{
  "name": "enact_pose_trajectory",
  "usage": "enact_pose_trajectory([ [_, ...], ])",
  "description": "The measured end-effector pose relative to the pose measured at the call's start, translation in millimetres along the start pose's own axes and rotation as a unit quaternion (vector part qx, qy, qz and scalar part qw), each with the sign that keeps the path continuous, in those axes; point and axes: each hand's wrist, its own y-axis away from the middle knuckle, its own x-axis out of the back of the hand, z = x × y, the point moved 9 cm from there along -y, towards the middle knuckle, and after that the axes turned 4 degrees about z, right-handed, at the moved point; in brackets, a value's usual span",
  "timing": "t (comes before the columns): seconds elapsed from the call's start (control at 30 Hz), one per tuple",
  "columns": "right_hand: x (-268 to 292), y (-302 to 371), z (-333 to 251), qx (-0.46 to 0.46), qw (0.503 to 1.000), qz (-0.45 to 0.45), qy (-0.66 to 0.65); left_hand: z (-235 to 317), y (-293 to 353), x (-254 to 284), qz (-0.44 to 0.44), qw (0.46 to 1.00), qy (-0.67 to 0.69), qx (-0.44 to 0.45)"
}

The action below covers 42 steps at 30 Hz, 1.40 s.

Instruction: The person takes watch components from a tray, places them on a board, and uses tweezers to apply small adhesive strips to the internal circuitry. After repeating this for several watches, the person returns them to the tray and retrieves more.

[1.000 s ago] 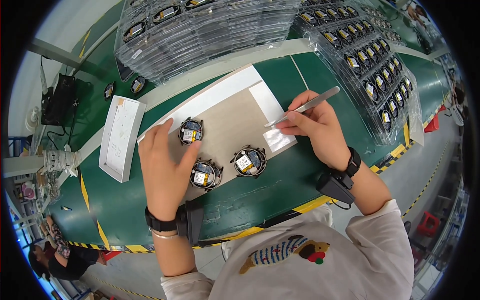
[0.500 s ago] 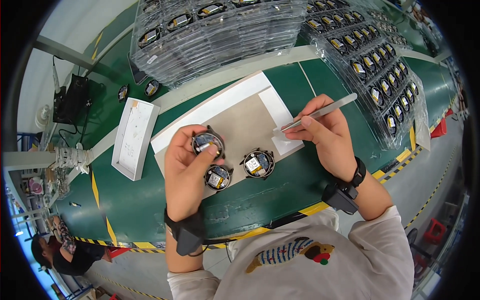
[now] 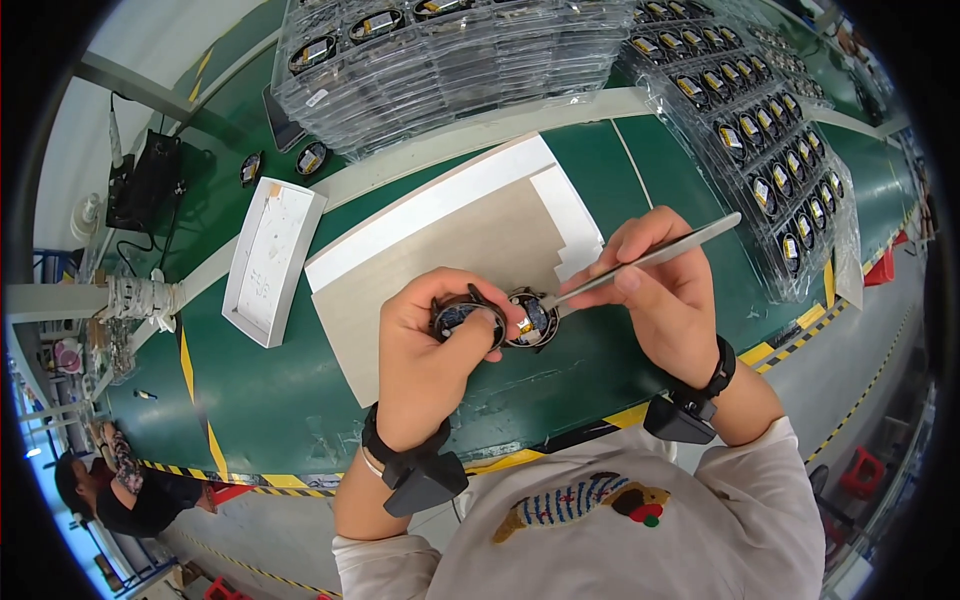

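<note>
My left hand [image 3: 420, 345] is closed around an opened round watch case [image 3: 452, 316], with the thumb pressed over its circuit board. Right beside it, a second opened watch case [image 3: 524, 334] with a yellow and silver battery sits at the sheet's lower edge, partly covered by my left fingertips. My right hand [image 3: 660, 290] pinches metal tweezers [image 3: 690, 241]; their tip reaches the right rim of that second case. Whether the tip grips anything is too small to tell. Under both hands lies a brown sheet [image 3: 430, 240] with white strips [image 3: 565, 205] along its edges.
A shallow white box [image 3: 262, 318] stands to the left. Behind are tall stacked clear trays [image 3: 450, 95] of watch cases, with more trays [image 3: 745, 190] at right. Two loose cases [image 3: 312, 157] lie back left, near a black device [image 3: 145, 185]. Another person [image 3: 135, 490] sits far left.
My left hand has moved right with its watch case, beside the second one. The tweezers' tip has come from the white strip down to that case. The third case seen earlier is hidden now.
</note>
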Motion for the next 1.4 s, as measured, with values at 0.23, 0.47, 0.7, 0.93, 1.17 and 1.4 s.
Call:
enact_pose_trajectory([
  [0.23, -16, 7, 2, -0.001, 0.999, -0.028, -0.021, -10, 2, -21, -0.030, 0.995, 0.087, 0.040],
  [0.47, -13, 11, 1, 0.030, 0.999, -0.020, 0.011, -9, 3, -25, -0.035, 0.996, 0.076, 0.021],
  [0.7, -19, 13, -10, 0.097, 0.994, -0.045, -0.007, -7, 4, -26, -0.035, 0.998, 0.061, -0.001],
  [0.93, -20, 16, -11, 0.101, 0.994, -0.040, 0.004, -6, 6, -26, -0.042, 0.998, 0.049, -0.003],
  [1.17, -19, 21, -12, 0.129, 0.990, -0.037, 0.034, -7, 7, -26, -0.031, 0.999, 0.044, -0.008],
  [1.4, -27, 28, -23, 0.189, 0.939, -0.128, 0.258, -10, 5, -25, -0.022, 1.000, 0.006, 0.009],
])
